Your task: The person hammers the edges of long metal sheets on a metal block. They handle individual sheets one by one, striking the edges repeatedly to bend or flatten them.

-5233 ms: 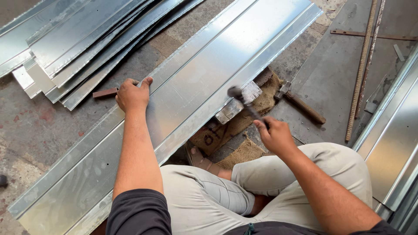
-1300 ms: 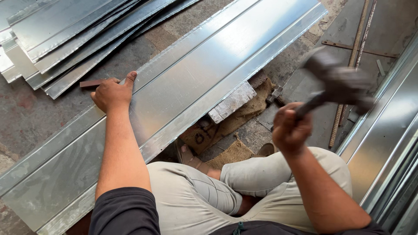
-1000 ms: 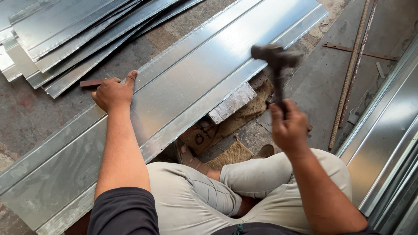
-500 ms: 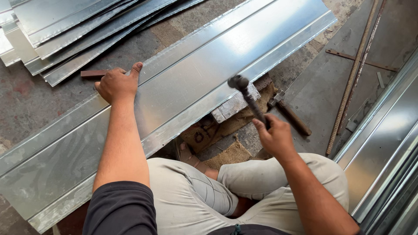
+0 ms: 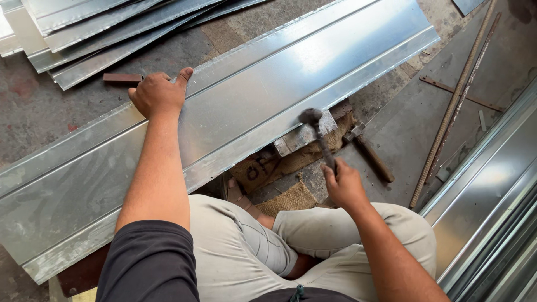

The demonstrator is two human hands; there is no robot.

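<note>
A long shiny metal sheet (image 5: 268, 95) with folded edges lies diagonally across the floor in front of my knees. My left hand (image 5: 156, 92) presses on its far edge, fingers curled over the fold. My right hand (image 5: 344, 184) grips the handle of a hammer (image 5: 316, 131), whose head rests against the sheet's near folded edge, just above a small metal block (image 5: 305, 134) under that edge. I sit cross-legged behind the sheet.
A pile of similar metal sheets (image 5: 100, 28) lies at the top left. A second hammer (image 5: 369, 154) lies on the floor to the right, near sacking (image 5: 291, 196). Thin rods (image 5: 453, 106) and more sheets (image 5: 492, 196) run along the right side.
My right hand swung the hammer down from high on the right onto the sheet's near edge. My left hand stayed on the far edge.
</note>
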